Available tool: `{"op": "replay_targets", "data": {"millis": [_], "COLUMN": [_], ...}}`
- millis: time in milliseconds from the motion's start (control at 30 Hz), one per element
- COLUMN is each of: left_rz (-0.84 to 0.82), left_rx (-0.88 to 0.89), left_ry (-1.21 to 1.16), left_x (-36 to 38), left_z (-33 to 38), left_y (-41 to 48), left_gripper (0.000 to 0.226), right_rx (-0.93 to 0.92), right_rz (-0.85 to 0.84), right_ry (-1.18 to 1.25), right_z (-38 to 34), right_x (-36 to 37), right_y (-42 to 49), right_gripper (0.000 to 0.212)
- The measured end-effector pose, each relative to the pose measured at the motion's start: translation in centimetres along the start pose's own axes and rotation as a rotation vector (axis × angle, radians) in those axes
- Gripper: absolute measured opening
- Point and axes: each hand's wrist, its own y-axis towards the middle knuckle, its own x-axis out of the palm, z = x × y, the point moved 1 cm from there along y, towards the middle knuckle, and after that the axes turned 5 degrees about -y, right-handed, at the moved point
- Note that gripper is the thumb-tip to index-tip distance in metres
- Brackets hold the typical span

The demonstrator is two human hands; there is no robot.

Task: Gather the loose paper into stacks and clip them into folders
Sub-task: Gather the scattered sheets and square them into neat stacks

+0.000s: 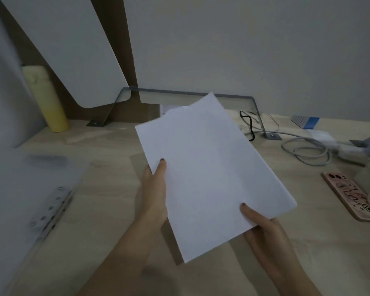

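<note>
White paper stack [209,174], seen from the head view, is held off the desk [107,210] to the right of the open translucent folder [19,189], its far sheets slightly fanned. The left hand [154,189] pinches the edge nearer the folder, thumb on top. The right hand [263,229] pinches the farther corner likewise. Gathering looks nearly done. Squaring and clipping under the folder's metal clip [51,206] remain.

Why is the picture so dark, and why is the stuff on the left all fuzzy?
Head view: the light is dim and grey; the paper stack, held by the left hand and right hand, looks sharp; the folder at the left edge is blurry.
</note>
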Motion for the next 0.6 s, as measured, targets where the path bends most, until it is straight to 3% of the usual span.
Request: {"op": "replay_targets", "data": {"millis": [133,267,433,600], "left_rz": [-0.181,-0.324,-0.435,-0.515], "left_rx": [0.204,0.321,0.504,0.644], "left_ry": [-0.049,-0.072,0.055,0.094], "left_x": [0.6,1.0,1.7,1.8], "left_z": [2.8,4.8,5.0,4.7], "left_y": [-0.6,-1.0,-2.2,-3.2], "left_gripper": [0.035,0.035,0.028,0.024], "right_rx": [0.060,0.133,-0.018,-0.261], "right_rz": [-0.059,-0.149,-0.141,-0.109], "right_ry": [-0.005,-0.174,-0.327,-0.251], "right_z": [-2.3,-4.8,-8.1,-10.2], "right_x": [-2.2,-3.3,-0.8,1.4], "right_y": [-0.1,0.2,1.8,2.8], "right_gripper": [0.049,0.049,0.033,0.019]}}
